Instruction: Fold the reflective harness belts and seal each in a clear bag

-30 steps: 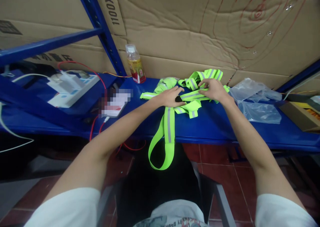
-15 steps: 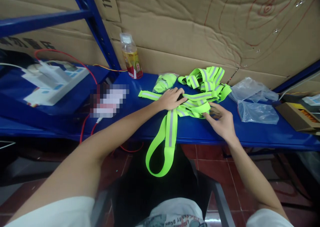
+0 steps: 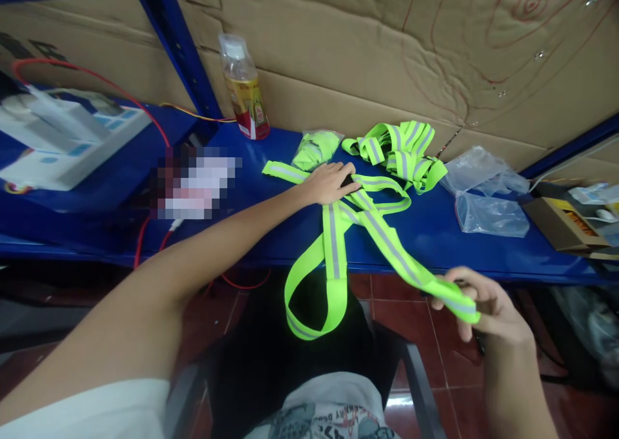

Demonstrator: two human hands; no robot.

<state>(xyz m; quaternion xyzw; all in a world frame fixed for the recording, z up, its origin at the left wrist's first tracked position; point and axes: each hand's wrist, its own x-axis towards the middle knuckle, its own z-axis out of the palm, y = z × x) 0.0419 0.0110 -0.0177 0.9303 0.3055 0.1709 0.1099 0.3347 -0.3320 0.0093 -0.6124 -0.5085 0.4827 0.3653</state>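
A neon yellow-green reflective strap (image 3: 333, 236) with a grey stripe lies across the table, and one loop hangs over its front edge. My left hand (image 3: 331, 182) rests on the strap's crossing point, fingers curled over it and thumb stretched to the right; a small dark part shows beneath the fingers. Out past the front edge on the right, my right hand (image 3: 488, 307) grips one band of the strap, which runs taut back to my left hand. Behind lie a heap of similar straps (image 3: 406, 149) and a clear bag of folded neon material (image 3: 316, 149).
A bottle (image 3: 245, 94) stands against the cardboard wall (image 3: 338, 52). Clear plastic bags (image 3: 491, 213) and an open carton (image 3: 565, 226) lie on the right of the blue table (image 3: 411, 239). At left are a white power strip (image 3: 82, 158) and red cables.
My right hand has drawn a band of the strap toward me and to the right, past the table edge. My left hand has stayed on the strap. The view has shifted slightly.
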